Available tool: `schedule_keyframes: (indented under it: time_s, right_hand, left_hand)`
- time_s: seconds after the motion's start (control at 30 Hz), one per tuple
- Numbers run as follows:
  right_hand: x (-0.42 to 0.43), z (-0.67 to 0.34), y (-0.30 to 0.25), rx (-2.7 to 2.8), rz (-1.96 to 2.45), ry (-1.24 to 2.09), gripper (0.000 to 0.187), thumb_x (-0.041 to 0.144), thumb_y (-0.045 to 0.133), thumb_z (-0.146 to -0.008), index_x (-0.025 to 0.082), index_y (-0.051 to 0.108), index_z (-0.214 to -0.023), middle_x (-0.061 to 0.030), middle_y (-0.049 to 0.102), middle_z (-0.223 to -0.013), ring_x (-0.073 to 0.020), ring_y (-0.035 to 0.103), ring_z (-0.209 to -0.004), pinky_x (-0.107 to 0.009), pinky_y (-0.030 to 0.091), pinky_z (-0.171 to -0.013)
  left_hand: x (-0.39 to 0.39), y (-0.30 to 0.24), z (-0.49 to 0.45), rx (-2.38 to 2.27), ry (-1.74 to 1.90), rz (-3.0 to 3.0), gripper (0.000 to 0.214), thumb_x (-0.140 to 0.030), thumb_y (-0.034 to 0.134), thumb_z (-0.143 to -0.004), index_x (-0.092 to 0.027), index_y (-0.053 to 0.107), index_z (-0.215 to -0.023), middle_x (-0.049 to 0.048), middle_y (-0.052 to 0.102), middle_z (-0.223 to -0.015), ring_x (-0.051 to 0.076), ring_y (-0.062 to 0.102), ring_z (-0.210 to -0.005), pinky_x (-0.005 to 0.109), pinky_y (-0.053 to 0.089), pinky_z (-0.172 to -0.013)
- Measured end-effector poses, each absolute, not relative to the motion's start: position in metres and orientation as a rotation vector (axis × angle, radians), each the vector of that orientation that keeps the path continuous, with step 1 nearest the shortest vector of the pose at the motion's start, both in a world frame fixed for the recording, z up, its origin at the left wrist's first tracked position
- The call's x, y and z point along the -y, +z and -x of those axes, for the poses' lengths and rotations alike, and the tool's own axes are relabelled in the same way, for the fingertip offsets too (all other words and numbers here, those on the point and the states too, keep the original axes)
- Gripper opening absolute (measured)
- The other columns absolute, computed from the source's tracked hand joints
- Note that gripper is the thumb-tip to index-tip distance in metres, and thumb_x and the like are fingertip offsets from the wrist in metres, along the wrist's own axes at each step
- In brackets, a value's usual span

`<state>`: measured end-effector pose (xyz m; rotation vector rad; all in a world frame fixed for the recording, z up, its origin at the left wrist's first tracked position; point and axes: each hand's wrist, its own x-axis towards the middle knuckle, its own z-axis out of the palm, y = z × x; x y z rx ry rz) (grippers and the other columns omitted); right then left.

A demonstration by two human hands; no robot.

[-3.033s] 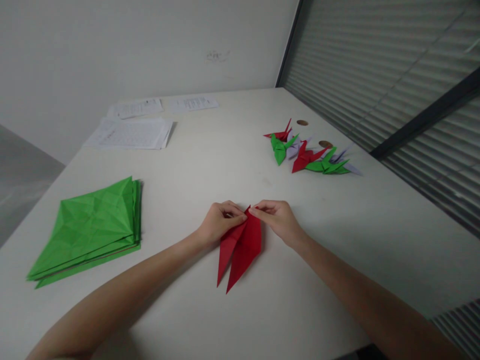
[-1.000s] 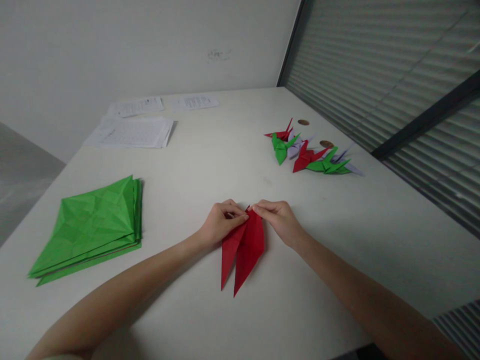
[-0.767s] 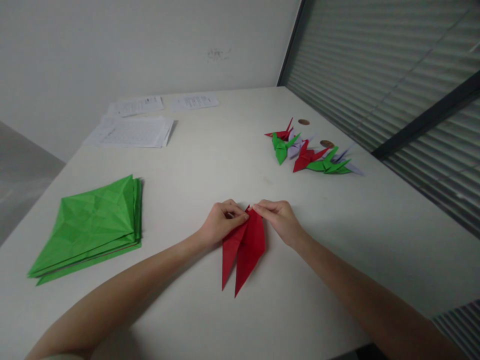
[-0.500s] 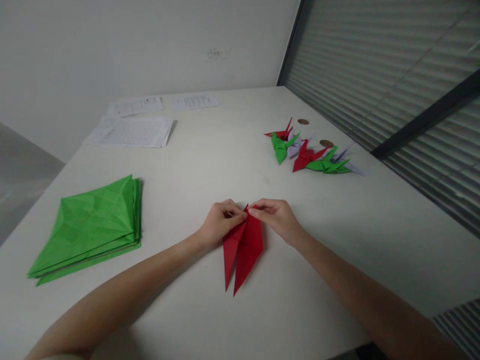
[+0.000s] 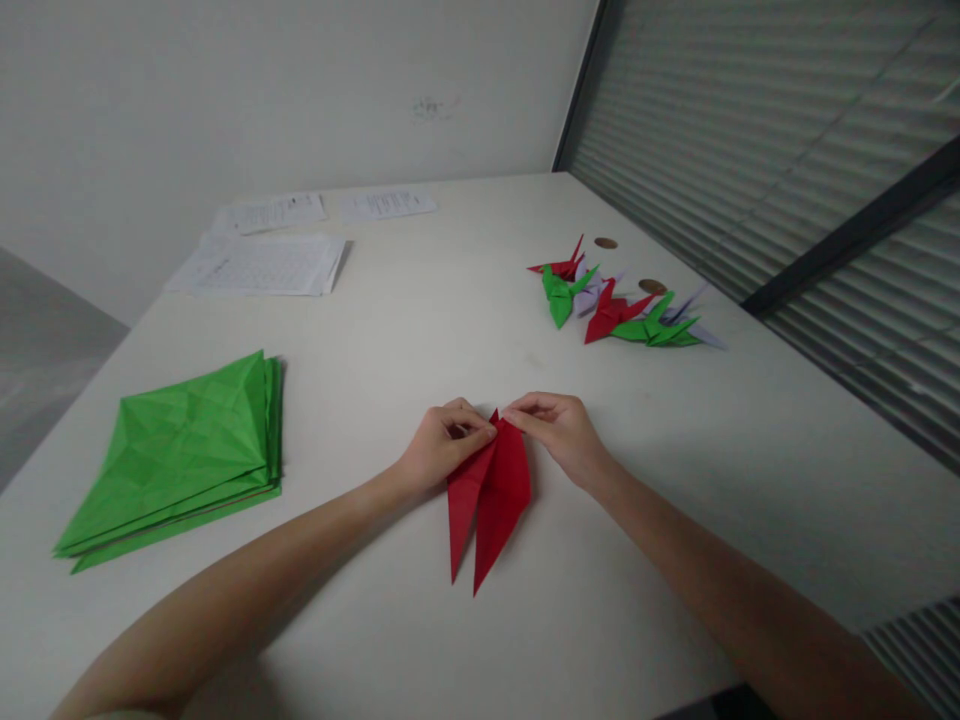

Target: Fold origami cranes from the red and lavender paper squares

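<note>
Between my hands, a red folded origami paper [image 5: 504, 490] points its two long, split tips toward me. My left hand [image 5: 448, 440] pinches its upper left edge between thumb and fingers. At the upper right corner, my right hand [image 5: 556, 428] is closed in a pinch on the same paper. The far tip of the paper sticks up between the fingertips of both hands. Part of the upper left flap is hidden beneath my left fingers.
A stack of green folded paper [image 5: 187, 430] lies at the left. Several red, green and lilac paper cranes [image 5: 611, 312] sit at the right, near two brown discs [image 5: 652, 286]. Printed sheets [image 5: 262, 265] lie farther back on the white table [image 5: 420, 330]. Window blinds [image 5: 750, 130] border the right.
My right hand has shifted slightly right and away from me, drawing the right flap outward. The gap between the two lower tips is a little wider. My left hand stays in place.
</note>
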<state>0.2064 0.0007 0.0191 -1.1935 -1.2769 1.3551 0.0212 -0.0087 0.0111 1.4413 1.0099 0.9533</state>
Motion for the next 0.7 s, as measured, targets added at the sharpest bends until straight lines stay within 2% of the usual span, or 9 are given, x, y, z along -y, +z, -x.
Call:
schedule_keyframes:
  time_s: [0.17,0.53,0.7]
  right_hand:
    - [0.0007,-0.2049,0.0204,1.268,1.177,1.357,0.024,0.041,0.081,-0.063,0.019,0.073,-0.07,-0.0029,0.071,-0.07,-0.0146,0.061,-0.064,-0.029,0.048,-0.063]
    - [-0.0002,-0.2066,0.0229,1.376,1.213,1.333,0.023,0.04,0.08,-0.063,0.019,0.071,-0.067,-0.0027,0.07,-0.068,-0.0148,0.06,-0.062,-0.029,0.048,-0.062]
    - [0.0017,-0.2047,0.0222,1.348,1.226,1.386,0.026,0.042,0.08,-0.064,0.019,0.071,-0.068,-0.0027,0.07,-0.068,-0.0146,0.06,-0.061,-0.029,0.048,-0.062]
  left_hand:
    - [0.0095,0.0109,-0.0226,-1.0,1.008,-1.403,0.016,-0.031,0.07,-0.079,-0.017,0.075,-0.073,0.0042,0.059,-0.083,0.014,0.056,-0.077,0.028,0.041,-0.07]
    - [0.0119,0.0116,-0.0226,-0.969,0.987,-1.413,0.016,-0.03,0.071,-0.079,-0.017,0.074,-0.069,0.0023,0.055,-0.078,0.011,0.052,-0.069,0.026,0.04,-0.064]
    - [0.0109,0.0162,-0.0226,-1.004,0.944,-1.457,0.021,-0.036,0.071,-0.079,-0.016,0.073,-0.071,0.0034,0.057,-0.079,0.012,0.054,-0.069,0.026,0.041,-0.063]
